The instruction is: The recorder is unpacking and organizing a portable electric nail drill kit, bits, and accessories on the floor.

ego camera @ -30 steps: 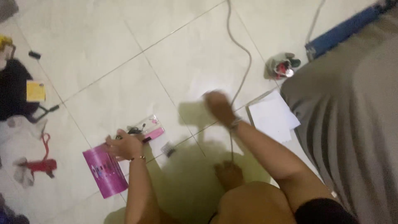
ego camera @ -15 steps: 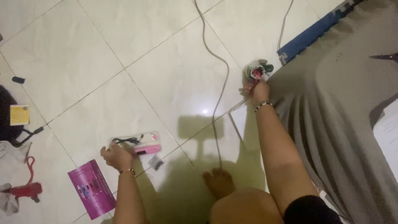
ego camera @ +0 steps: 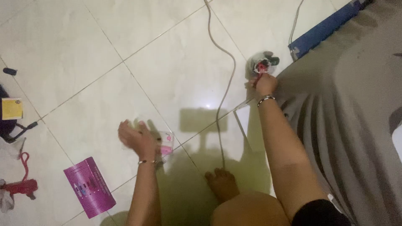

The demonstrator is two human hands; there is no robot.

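Observation:
My right hand (ego camera: 264, 84) reaches far out to a small grey bundle (ego camera: 263, 62) with red and dark green parts, lying on the floor beside the grey cloth; its fingers are pinched on the red part. My left hand (ego camera: 135, 137) hovers blurred, fingers spread, just over a clear plastic pack holding something pink (ego camera: 166, 145); it holds nothing. A magenta printed card (ego camera: 88, 187) lies on the tiles to the lower left of that hand.
A grey cable (ego camera: 226, 79) snakes down the tiled floor to my bare foot (ego camera: 222, 183). A grey cloth (ego camera: 351, 125) covers the right side, with a blue strip (ego camera: 324, 28) at its top edge. A white sheet (ego camera: 246, 121), a red strap (ego camera: 21, 184) and a yellow square (ego camera: 11, 108) also lie about.
My right hand went from mid-floor out to the small bundle and stays there. My left hand let go of the clear pack and lifted, fingers spreading. The view shifted slightly.

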